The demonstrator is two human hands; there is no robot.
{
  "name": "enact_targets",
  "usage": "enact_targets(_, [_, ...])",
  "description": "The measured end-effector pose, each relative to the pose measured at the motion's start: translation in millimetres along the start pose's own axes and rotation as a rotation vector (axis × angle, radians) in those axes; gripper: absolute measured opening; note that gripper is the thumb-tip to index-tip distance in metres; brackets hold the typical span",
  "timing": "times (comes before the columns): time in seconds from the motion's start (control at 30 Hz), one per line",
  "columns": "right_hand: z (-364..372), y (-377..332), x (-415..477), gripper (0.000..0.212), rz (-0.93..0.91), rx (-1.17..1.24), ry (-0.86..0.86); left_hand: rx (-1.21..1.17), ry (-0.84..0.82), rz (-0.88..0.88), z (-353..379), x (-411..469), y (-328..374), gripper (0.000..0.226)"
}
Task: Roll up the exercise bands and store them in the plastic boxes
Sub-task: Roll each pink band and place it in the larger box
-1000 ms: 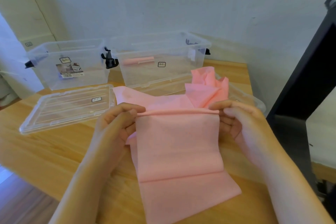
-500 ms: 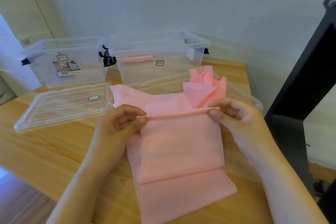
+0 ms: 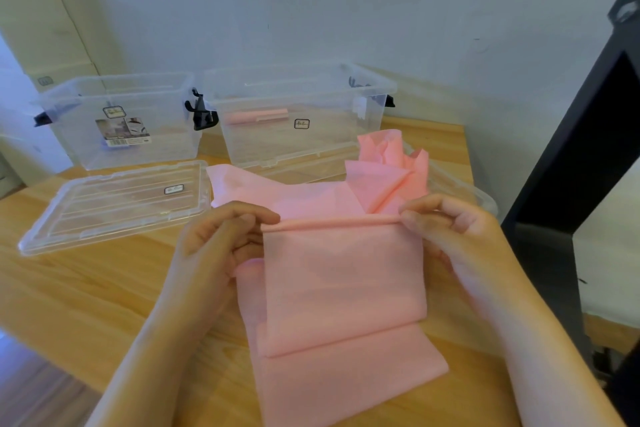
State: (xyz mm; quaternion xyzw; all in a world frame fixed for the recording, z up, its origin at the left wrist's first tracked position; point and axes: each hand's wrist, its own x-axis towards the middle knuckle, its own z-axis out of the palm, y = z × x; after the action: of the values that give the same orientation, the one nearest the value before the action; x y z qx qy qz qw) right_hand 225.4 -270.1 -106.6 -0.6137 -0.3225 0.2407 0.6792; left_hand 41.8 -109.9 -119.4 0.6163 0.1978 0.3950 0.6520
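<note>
A wide pink exercise band (image 3: 343, 281) lies folded on the wooden table (image 3: 86, 291), its far part bunched up at the right. A thin rolled edge runs across it between my hands. My left hand (image 3: 221, 239) pinches the left end of that roll. My right hand (image 3: 446, 229) pinches the right end. Two clear plastic boxes stand at the back: the left box (image 3: 117, 121) holds a label card, the right box (image 3: 298, 118) holds a rolled pink band (image 3: 256, 115).
One clear lid (image 3: 114, 201) lies flat left of the band. A second lid (image 3: 460, 191) lies partly under the bunched band at the right. A black frame (image 3: 571, 163) stands at the table's right edge. A wall is close behind the boxes.
The roll at the band's top edge has become thinner and tighter. Both hands have shifted their finger grip on its ends. The view has dipped slightly.
</note>
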Motion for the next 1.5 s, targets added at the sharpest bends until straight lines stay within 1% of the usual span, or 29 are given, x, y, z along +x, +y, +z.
enact_targets(0.03, [-0.5,1.3,0.2,0.009,-0.009,-0.021,0.005,0.056,0.023,0.018,1.6,-0.8,0.6,0.03])
enact_targets(0.07, [0.6,0.6,-0.3,0.009,-0.006,-0.031,0.011,0.115,0.041,0.042,2.3,-1.7,-0.1,0.026])
enact_targets(0.13, [1.3,-0.4,-1.6,0.014,0.003,-0.039,0.013,0.197,0.063,0.086,3.2,-2.1,-1.1,0.021])
enact_targets(0.2, [0.4,-0.9,-2.5,0.018,0.008,-0.061,0.01,0.22,0.062,0.091,3.7,-1.1,-1.9,0.017])
enact_targets(0.4, [-3.8,-4.4,-5.1,0.014,-0.005,-0.095,0.008,0.193,0.054,0.068,1.9,2.2,-5.7,0.024])
enact_targets(0.47, [-4.2,-6.6,-6.6,0.014,-0.018,-0.062,-0.008,0.14,0.023,0.057,2.8,1.1,-5.7,0.018])
enact_targets(0.53, [-4.5,-7.6,-7.4,0.014,-0.023,-0.027,-0.027,0.072,-0.046,0.02,4.2,-0.1,-5.1,0.01])
enact_targets(0.63, [-5.7,-7.0,-7.3,0.015,-0.023,0.002,-0.048,0.035,-0.085,-0.021,3.2,-0.3,-6.1,0.02])
enact_targets(0.77, [-10.9,-5.1,-7.3,0.016,-0.011,0.062,-0.071,-0.04,-0.104,-0.042,0.5,0.9,-5.5,0.05])
enact_targets(0.87, [-10.2,-7.4,-7.5,0.015,-0.027,0.091,-0.09,-0.069,-0.105,-0.048,-0.7,2.3,-6.4,0.057])
enact_targets(0.97, [-8.2,-6.6,-5.9,0.015,-0.026,0.062,-0.036,-0.068,-0.1,-0.041,0.2,2.2,-7.6,0.058])
enact_targets(1.03, [-7.5,-5.1,-5.4,0.013,-0.024,0.039,-0.013,-0.044,-0.083,-0.038,1.0,1.3,-8.2,0.053])
enact_targets(1.13, [-7.2,-4.3,-5.1,0.019,-0.019,-0.002,-0.001,-0.004,-0.079,-0.03,2.1,0.0,-7.1,0.024])
enact_targets(1.17, [-7.4,-4.0,-4.5,0.02,-0.022,-0.015,0.011,0.013,-0.085,-0.022,2.9,-0.3,-6.9,0.019])
enact_targets(1.23, [-7.8,-3.7,-4.5,0.02,-0.035,-0.035,0.03,0.041,-0.072,0.01,6.2,-1.3,-6.4,0.019])
enact_targets(1.33, [-7.6,-2.9,-5.6,0.02,-0.049,-0.025,0.035,0.11,-0.004,0.061,11.3,0.1,-7.1,0.012])
enact_targets(1.43, [-7.6,-1.9,-5.4,0.019,-0.059,-0.042,0.039,0.161,0.041,0.09,11.9,2.1,-9.3,0.027])
enact_targets(1.5, [-8.6,-1.5,-5.9,0.015,-0.071,-0.053,0.031,0.184,0.062,0.101,14.9,3.0,-8.2,0.024])
